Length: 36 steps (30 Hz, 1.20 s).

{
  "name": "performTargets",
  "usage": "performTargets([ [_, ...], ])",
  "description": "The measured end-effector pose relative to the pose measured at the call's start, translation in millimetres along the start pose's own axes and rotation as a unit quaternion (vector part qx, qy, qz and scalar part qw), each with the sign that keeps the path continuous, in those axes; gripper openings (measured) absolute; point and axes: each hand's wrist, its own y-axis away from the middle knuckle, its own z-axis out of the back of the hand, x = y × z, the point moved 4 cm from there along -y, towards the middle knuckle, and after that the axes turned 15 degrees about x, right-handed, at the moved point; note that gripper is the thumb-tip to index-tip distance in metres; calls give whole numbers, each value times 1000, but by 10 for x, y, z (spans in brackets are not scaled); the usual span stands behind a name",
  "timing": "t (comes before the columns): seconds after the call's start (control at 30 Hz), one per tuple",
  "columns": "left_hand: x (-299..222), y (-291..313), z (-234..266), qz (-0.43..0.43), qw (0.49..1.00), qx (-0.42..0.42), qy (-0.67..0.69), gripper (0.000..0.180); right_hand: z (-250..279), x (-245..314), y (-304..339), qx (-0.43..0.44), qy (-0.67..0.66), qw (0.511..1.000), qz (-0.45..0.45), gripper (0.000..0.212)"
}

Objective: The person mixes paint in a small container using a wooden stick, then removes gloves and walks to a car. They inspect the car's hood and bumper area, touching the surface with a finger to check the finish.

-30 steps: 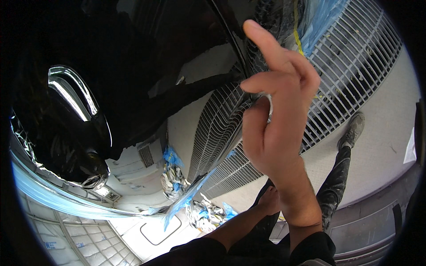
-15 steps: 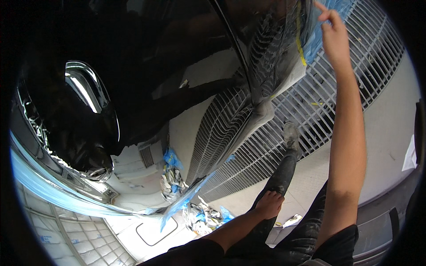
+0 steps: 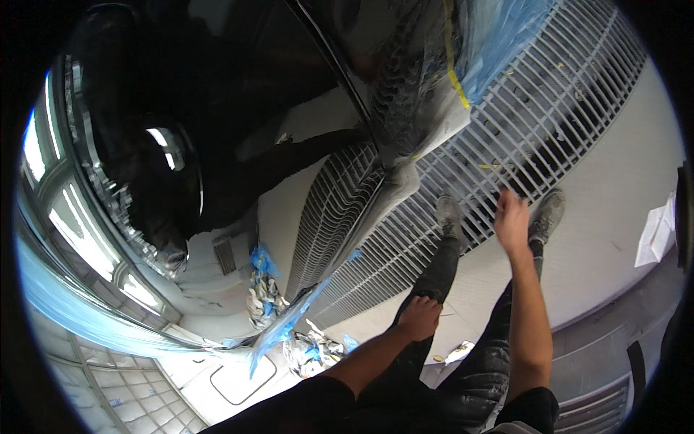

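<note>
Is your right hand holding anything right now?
No, the right hand hangs open and empty over the metal floor grating, fingers spread with nothing in them.

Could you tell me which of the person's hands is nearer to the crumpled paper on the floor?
Left. The left hand rests on the thigh just above the crumpled paper; the right hand hangs farther off, over the floor grating.

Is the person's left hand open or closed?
Closed: the left hand is curled into a loose fist against the thigh, holding nothing visible.
</note>
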Motion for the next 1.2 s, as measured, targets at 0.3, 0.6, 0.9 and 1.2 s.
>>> performTargets([
  [0.3, -180, 289, 383, 27, 980, -160, 115, 8, 604, -515, 2015, 280, 230, 930, -66, 13],
  [0.6, -807, 736, 659, 131, 924, -244, 264, 14, 1642, -170, 2128, 324, 313, 893, 12, 18],
  [0.9, -869, 1556, 102, 180, 848, -339, 365, 20, 2194, 221, 2603, 420, 306, 854, 33, 19],
  [1.2, -621, 2143, -1327, 277, 762, -320, 490, 22, 2480, 87, 2999, 352, 197, 914, 42, 30],
])
